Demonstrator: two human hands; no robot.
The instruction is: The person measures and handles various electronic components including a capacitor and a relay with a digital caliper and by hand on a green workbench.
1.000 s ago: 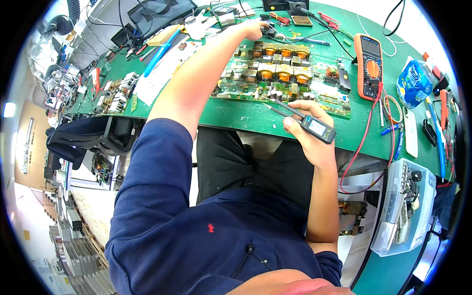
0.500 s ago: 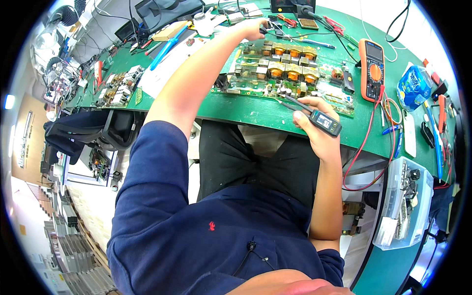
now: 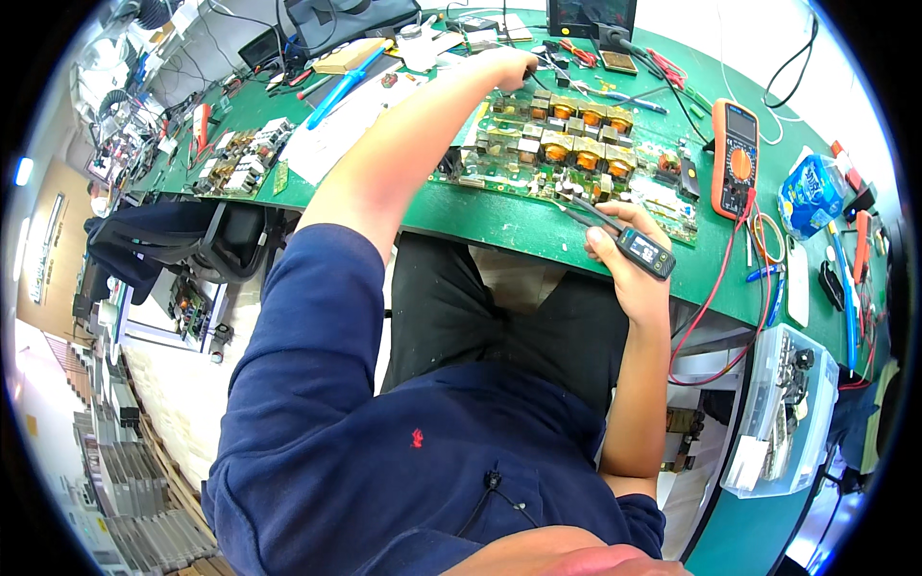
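My right hand is closed around a pair of dark digital test tweezers with a small lit display. Their thin tips point up and left, close to the near edge of a large green circuit board. Rows of copper-wound coils and grey blocks fill the middle of that board. My left arm reaches across its left side. At the board's far edge my left hand has its fingers pinched at the end of a black cable; the fingertips are partly hidden.
An orange multimeter with red and black leads stands right of the board. Beyond it are a blue packet and a clear plastic bin of parts. On the left lie a smaller board, white paper and a blue tool.
The whole view has shifted slightly, so the bench appears a little further right. My left hand has lowered a bit toward the board's far edge. The right hand still grips the tweezers.
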